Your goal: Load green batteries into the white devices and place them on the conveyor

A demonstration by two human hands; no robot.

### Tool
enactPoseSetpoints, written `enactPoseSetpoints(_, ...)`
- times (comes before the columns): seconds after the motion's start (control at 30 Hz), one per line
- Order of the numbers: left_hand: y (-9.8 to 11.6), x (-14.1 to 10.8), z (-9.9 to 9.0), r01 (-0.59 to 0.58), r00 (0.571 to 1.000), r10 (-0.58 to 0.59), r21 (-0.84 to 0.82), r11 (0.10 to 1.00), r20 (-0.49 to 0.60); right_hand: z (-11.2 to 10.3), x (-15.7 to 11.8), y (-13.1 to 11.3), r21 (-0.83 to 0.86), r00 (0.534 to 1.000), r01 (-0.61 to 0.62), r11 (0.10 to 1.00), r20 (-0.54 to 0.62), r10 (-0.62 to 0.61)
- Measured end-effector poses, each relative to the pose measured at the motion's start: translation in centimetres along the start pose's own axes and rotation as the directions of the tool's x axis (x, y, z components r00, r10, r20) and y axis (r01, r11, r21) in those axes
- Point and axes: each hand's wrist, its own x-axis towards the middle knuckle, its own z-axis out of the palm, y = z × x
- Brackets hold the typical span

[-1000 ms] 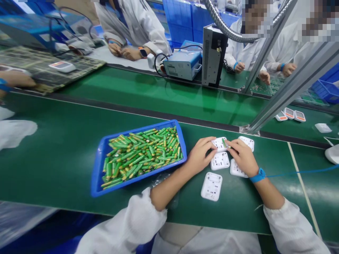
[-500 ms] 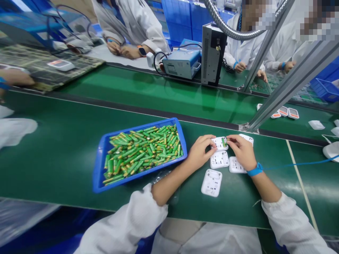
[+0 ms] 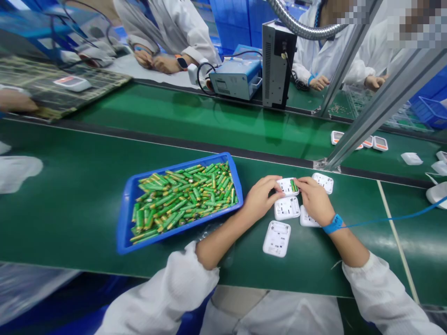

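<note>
Batteries [image 3: 181, 195]: inside the blue tray [image 3: 123, 218]; lower ones buried beneath the top layer.
Gripped white case [image 3: 287, 187]: right of the tray; edges covered by fingertips of the left hand [image 3: 260, 197] and right hand [image 3: 316, 202].
Nearer white case [image 3: 307, 217]: right of the tray, partly under the right hand.
Case markings: too small to read.
Co-worker's hand [image 3: 16, 100]: beyond and left of the tray; blurred, cut by the left edge.
Orange-and-white devices [image 3: 380, 143]: beyond and right of the tray, partly behind a metal post [image 3: 386, 104].

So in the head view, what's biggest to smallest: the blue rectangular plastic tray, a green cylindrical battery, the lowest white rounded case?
1. Blue tray
2. Lowest white case
3. Green battery
</note>
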Motion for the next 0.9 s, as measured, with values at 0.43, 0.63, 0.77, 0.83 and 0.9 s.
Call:
enactPoseSetpoints(0.43, -0.6, -0.2, -0.2, -0.037, 0.999, 0.036, 0.027, 0.999, 0.034, 0.6, -0.3, -0.4, 0.144, 0.996, -0.060, 0.988, -0.062, 0.070)
enactPoseSetpoints(0.63, 0.4, 0.1, -0.5, -0.181, 0.983, 0.181, 0.035, 0.983, 0.015, 0.4, -0.3, 0.2, 0.245, 0.988, -0.151, 0.958, 0.012, 0.153)
enactPoseSetpoints(0.77, 0.5, 0.3, -0.5, -0.200, 0.980, 0.200, 0.033, 0.979, 0.012, -0.2, -0.3, 0.3, 0.328, 0.985, -0.169, 0.929, 0.035, 0.167)
enactPoseSetpoints(0.83, 0.7, 0.3, -0.5, -0.217, 0.976, 0.217, 0.034, 0.975, 0.010, -0.6, -0.3, 0.3, 0.361, 0.987, -0.161, 0.919, 0.042, 0.156)
enactPoseSetpoints(0.9, 0.9, 0.2, -0.6, -0.235, 0.972, 0.235, 0.035, 0.971, 0.007, -0.8, -0.4, 0.3, 0.376, 0.990, -0.144, 0.915, 0.055, 0.133)
